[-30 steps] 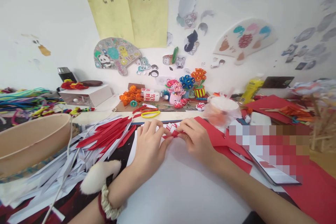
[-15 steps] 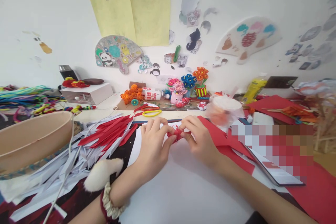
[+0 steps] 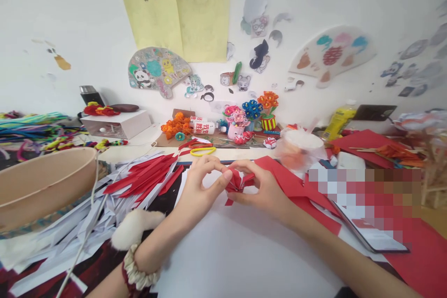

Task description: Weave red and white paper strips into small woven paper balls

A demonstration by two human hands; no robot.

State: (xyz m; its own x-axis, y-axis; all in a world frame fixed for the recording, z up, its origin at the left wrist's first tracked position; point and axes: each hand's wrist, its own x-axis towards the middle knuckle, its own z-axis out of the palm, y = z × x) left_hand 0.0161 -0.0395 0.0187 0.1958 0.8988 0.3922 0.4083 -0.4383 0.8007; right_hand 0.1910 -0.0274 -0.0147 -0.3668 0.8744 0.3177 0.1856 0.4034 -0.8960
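While both hands work over its middle, the bench (image 3: 132, 151) lies crowded from edge to edge. A white sheet (image 3: 244, 251) covers the near part, under the forearms. Red card (image 3: 419, 251) spreads from three o'clock to five o'clock of the hands, partly under a blurred patch. At nine o'clock stands a tan bowl (image 3: 42, 181), and between it and the hands lies a heap of red and white paper strips (image 3: 139, 181), fanned toward eleven o'clock.

The left hand (image 3: 200, 186), with a cream scrunchie (image 3: 136, 274) on its wrist, has thumb and forefinger pressed together on the left edge of a folded red paper piece (image 3: 237, 181). The right hand (image 3: 265, 191) curls round the piece's right side, fingers above and thumb below, closed on it. The piece is held between the two hands, just above the white sheet, with its pleats pointing up.

At one o'clock, near the right hand, stands a clear tub with a white lid (image 3: 298, 146). At twelve o'clock, farther back, a white glue bottle (image 3: 204, 126) lies on its side. Its red label bears white characters too small to read. Just in front of it lies a yellow loop (image 3: 202, 151).
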